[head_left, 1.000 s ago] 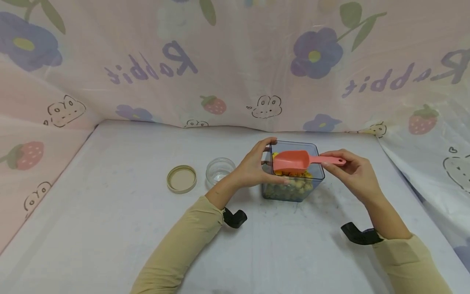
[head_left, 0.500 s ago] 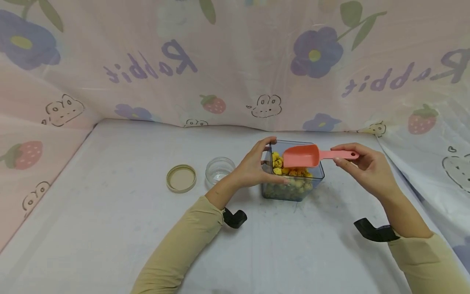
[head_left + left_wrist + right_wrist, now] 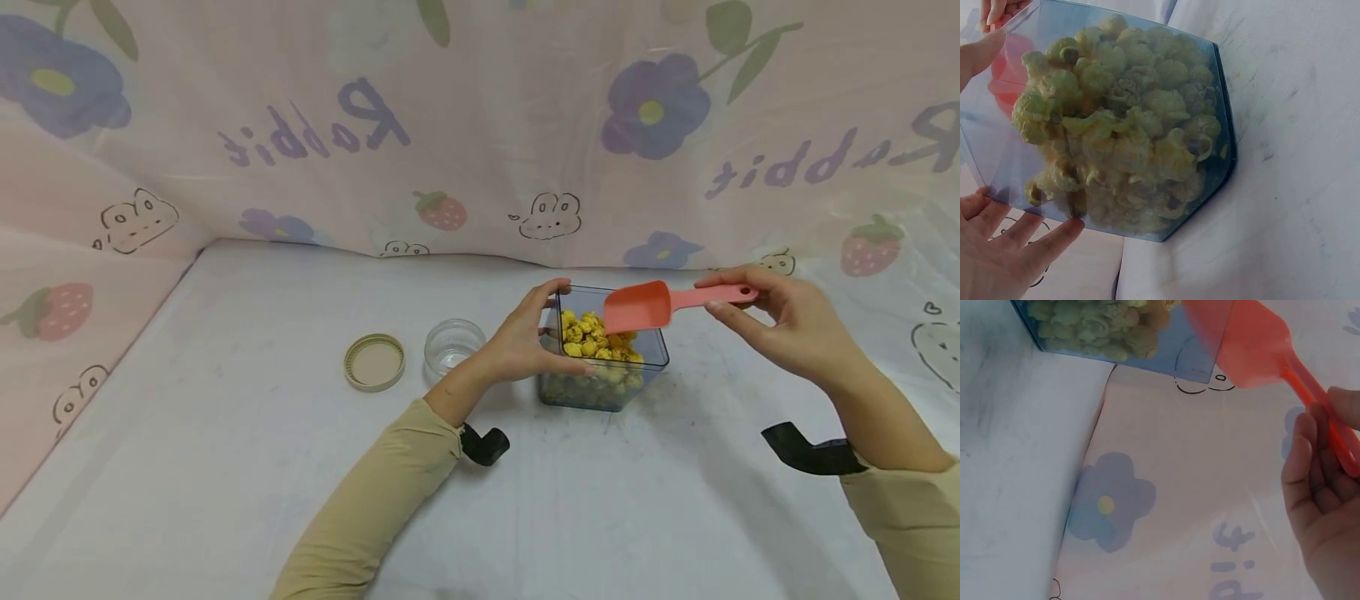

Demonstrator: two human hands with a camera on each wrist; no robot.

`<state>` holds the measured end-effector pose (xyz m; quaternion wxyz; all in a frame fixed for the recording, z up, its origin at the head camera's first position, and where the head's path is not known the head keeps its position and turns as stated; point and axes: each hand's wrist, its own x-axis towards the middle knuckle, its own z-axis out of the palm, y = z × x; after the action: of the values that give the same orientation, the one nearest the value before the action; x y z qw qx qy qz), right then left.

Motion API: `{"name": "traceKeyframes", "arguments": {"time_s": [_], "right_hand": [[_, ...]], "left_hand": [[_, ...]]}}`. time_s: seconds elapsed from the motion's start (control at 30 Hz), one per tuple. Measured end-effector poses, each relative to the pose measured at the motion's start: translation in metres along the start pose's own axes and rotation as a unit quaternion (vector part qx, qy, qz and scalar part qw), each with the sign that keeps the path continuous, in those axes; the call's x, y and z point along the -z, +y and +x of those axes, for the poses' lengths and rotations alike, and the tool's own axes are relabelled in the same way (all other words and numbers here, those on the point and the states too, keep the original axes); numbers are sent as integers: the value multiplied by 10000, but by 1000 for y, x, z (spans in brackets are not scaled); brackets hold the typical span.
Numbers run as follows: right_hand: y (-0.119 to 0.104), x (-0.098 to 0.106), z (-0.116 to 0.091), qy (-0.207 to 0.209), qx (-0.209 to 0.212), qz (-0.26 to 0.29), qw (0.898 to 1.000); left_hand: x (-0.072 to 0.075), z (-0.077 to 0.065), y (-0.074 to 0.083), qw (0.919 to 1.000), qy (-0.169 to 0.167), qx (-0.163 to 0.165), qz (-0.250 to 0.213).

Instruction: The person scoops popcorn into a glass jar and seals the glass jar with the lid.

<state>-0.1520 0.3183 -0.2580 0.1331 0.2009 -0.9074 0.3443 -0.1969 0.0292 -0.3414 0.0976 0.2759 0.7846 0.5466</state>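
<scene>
A printed curtain (image 3: 480, 133) hangs behind the container, which stands on a white table (image 3: 225, 417). Tan sleeves (image 3: 367, 508) reach in from its near left and near right. The tinted, see-through container (image 3: 585, 400) stands upright, open at the top. On its left, the left hand (image 3: 521, 342) grips it, thumb along the near rim, fingers spread around to the far side. To its right, the right hand (image 3: 795, 325) is raised, thumb and fingers pinching the handle of a coral scoop (image 3: 641, 307). The scoop's bowl lies over the container's opening; whether it touches the rim I cannot tell. Left of the container sits a clear jar (image 3: 450, 333), then a lid (image 3: 375, 363). Yellow popcorn (image 3: 592, 333) fills the container's lower part.
</scene>
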Motion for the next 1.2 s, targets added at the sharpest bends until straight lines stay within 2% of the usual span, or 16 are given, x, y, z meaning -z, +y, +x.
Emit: {"name": "traceKeyframes", "arguments": {"time_s": [0.3,0.43,0.53,0.6,0.73,0.97,1.2], "right_hand": [[-6,5,7,-271,-407,-453,9978],[-12,6,13,-437,-20,-933,9947],[-16,7,20,-552,440,-1333,9886],[-18,7,25,-656,578,-1499,9848],[-19,7,30,-853,543,-1546,9828],[-17,5,30,-868,179,-1261,9880],[-17,-9,34,-1099,447,-1362,9835]], "left_hand": [[0,0,0,10000,3,11,13],[0,0,0,10000,3,41,15],[0,0,0,10000,11,51,11],[0,0,0,10000,21,57,10],[-1,0,0,10000,32,76,33],[-2,0,0,9999,11,83,94],[-1,0,0,10000,5,44,7]]}}
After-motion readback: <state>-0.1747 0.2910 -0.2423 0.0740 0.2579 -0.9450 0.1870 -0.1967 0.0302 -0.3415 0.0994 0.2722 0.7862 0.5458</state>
